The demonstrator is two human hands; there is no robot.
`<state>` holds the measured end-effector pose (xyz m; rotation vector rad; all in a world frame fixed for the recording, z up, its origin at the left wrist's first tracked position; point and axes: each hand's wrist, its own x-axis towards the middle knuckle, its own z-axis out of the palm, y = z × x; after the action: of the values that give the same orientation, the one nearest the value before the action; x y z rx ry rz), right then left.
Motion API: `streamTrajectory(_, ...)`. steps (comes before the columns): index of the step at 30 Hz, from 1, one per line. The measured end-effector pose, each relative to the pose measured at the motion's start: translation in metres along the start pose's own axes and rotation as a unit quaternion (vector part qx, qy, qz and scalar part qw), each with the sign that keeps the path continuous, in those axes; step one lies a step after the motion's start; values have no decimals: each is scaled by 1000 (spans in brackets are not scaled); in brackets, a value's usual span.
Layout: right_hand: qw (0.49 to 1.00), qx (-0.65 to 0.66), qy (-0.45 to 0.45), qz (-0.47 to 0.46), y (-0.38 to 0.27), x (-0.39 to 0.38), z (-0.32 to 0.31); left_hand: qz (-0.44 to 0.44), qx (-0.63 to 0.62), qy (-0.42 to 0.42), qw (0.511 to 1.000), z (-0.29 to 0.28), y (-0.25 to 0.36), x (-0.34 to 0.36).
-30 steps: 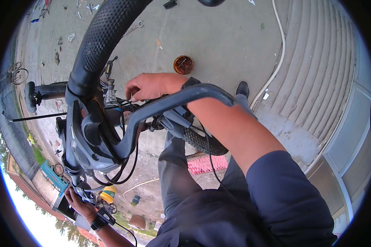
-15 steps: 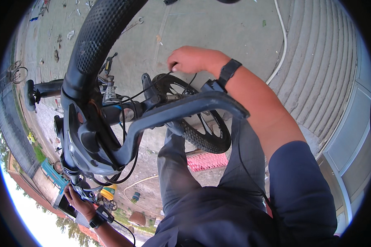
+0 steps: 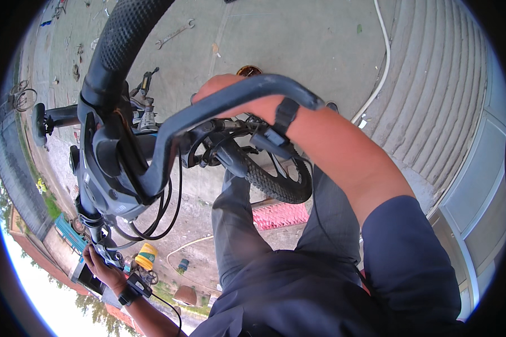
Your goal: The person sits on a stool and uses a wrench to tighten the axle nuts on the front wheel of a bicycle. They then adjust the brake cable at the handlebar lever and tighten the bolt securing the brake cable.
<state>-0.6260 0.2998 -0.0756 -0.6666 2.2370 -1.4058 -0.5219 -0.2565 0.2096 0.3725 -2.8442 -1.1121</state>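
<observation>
A bicycle's handlebar fills the left side, with its textured black grip (image 3: pixel 121 48), grey shifter housing (image 3: pixel 109 185) and long black brake lever (image 3: pixel 225 98) close to me. My right hand (image 3: pixel 216 87) is curled behind the lever, above the fork; its fingertips and anything in them are hidden. Over at the bar's other end, my left hand (image 3: pixel 104 271) has its fingers around the handlebar by the far lever. Black cables (image 3: pixel 166 210) loop below the shifter. The knobbly front tyre (image 3: pixel 278 188) stands between my legs. Both wrists wear black bands with small boxes.
An open-end wrench (image 3: pixel 174 33) lies on the concrete, with an amber round object (image 3: pixel 249 71) beyond my right hand. A white hose (image 3: pixel 383 62) runs alongside ridged grey steps (image 3: pixel 427 95). A yellow bucket (image 3: pixel 146 255) and pink slatted piece (image 3: pixel 280 216) are further off.
My right hand has moved left and slightly down, behind the brake lever; the cable it pinched is no longer visible in it. The handlebar has shifted slightly left, and the lever's tip has risen.
</observation>
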Motion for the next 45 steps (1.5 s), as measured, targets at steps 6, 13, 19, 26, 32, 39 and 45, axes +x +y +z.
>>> streamTrajectory(6, 996, 15, 53, 72, 15, -13, 12, 42, 161, -3, 986, -2, 4, 3)
streamTrajectory(13, 976, -107, 56, 178, 61, -58, -10, 70, 163, 25, 984, 23, 22, -2)
streamTrajectory(19, 970, -167, 36, 172, 58, -50, -26, 16, 78, 53, 995, 22, 21, -5)
streamTrajectory(26, 936, -310, 89, 143, 47, -14, -32, -4, 15, 52, 999, 27, 21, -1)
streamTrajectory(32, 937, -270, 30, 218, 27, -7, -42, -52, -44, 61, 996, 31, 29, -4)
streamTrajectory(39, 982, -169, 20, 81, -28, 48, 8, 29, 112, 44, 992, 24, 23, -5)
streamTrajectory(45, 990, -116, 84, 12, -30, 70, 45, 66, 188, 27, 979, 14, 13, -5)
